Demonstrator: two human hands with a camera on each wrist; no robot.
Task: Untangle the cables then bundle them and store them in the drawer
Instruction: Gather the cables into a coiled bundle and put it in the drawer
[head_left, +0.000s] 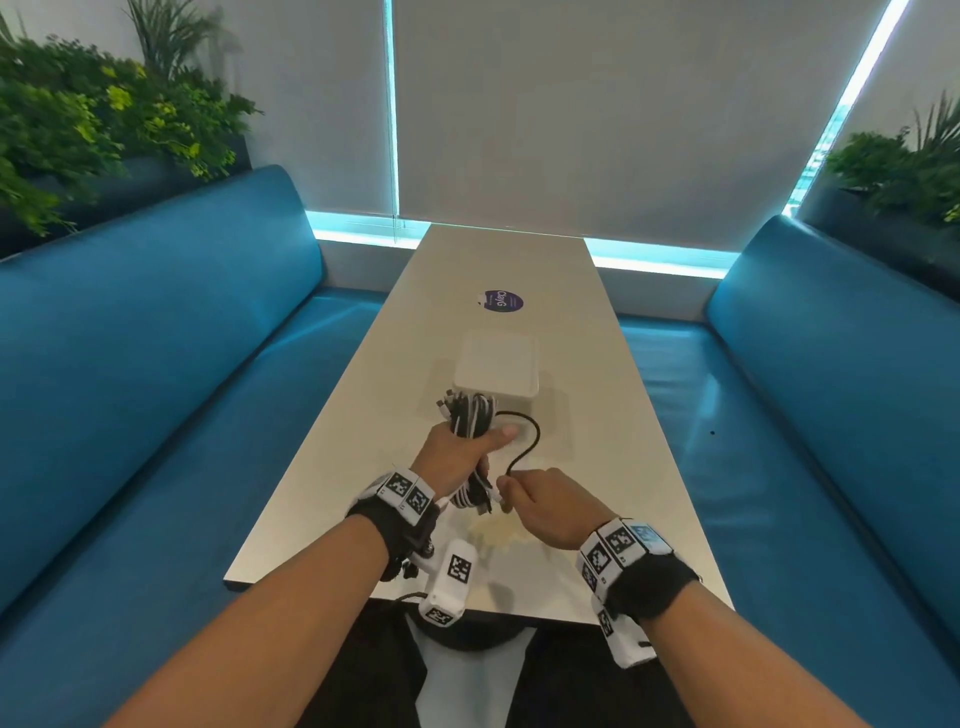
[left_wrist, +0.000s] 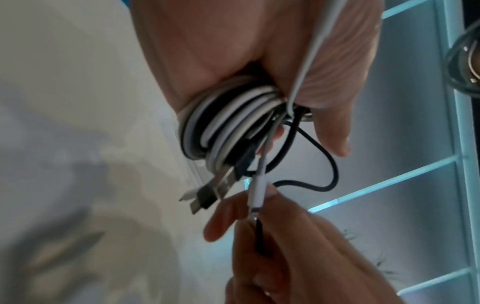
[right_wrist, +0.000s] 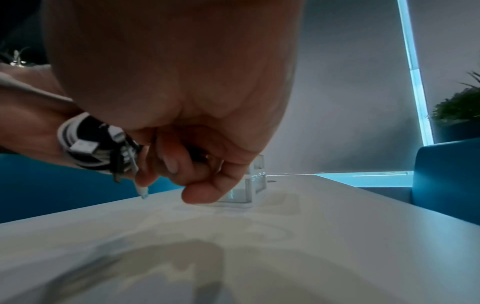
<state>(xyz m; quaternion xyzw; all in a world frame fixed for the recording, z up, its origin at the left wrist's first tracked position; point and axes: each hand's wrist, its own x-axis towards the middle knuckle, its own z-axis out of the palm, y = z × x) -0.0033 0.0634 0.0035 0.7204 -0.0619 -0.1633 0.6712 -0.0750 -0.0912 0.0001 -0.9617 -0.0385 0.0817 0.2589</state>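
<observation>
My left hand grips a coiled bundle of black and white cables above the table, thumb laid across it. The left wrist view shows the coil inside the fist, with several plugs sticking out below. A loose black cable loops out to the right and down to my right hand, which pinches a white cable end and the black cable end. A small white drawer box stands just behind the bundle; it shows as a pale box behind my right fingers.
The long pale table runs away from me with a purple sticker beyond the box. Blue benches flank both sides, with plants behind them. Grey blinds close the far end.
</observation>
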